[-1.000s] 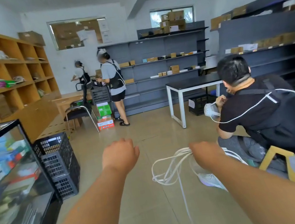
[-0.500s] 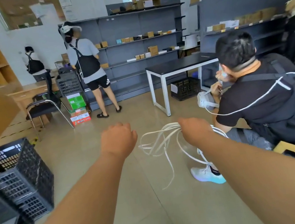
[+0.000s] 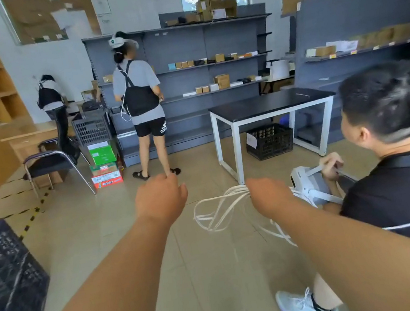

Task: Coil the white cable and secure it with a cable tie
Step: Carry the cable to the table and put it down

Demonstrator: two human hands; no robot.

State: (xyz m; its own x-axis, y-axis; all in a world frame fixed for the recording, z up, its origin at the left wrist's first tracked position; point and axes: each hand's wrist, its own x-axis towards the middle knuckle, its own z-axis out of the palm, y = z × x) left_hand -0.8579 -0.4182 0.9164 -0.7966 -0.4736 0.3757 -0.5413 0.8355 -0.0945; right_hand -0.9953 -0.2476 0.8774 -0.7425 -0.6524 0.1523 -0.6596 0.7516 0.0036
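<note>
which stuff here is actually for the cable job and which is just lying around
For the job: white cable, in loose loops; right hand gripping it; left hand, curled. No cable tie visible.
Lying about: black crate, chair, table, grey shelves.

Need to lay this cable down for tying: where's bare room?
Bare floor tiles lie between the black crate on the left and the white sneaker. The black table looks mostly bare on top too. Crowded right, around the seated person.
</note>
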